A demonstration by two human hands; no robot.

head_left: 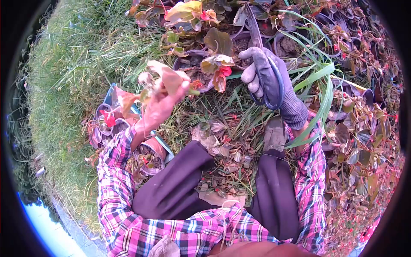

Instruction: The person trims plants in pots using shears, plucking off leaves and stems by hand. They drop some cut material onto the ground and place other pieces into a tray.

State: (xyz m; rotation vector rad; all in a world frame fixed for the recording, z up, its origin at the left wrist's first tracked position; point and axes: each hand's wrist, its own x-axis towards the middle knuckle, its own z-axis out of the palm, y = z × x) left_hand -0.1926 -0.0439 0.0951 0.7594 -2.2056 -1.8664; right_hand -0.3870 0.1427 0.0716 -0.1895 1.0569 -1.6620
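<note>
My bare left hand (pixel 160 107) is closed around a begonia cutting (pixel 167 77). Its pale leaves spread above my fingers, and a short green stem end pokes out to the right. My right hand (pixel 267 73), in a grey-purple glove, grips a pair of scissors (pixel 254 28) by the dark looped handles. The blades point away from me, looking closed, over potted begonias. Between my hands stands a begonia plant (pixel 220 70) with yellowish leaves and a red flower, rooted in a round pot (pixel 208 87).
Left of my knee, a blue-edged crate (pixel 168 150) holds pots, including a reddish one (pixel 155 147). Long grass blades (pixel 327 98) arch beside my right wrist. Dry fallen leaves (pixel 231 154) lie between my feet. More begonias (pixel 359 145) crowd the right side; grass (pixel 64 107) covers the left.
</note>
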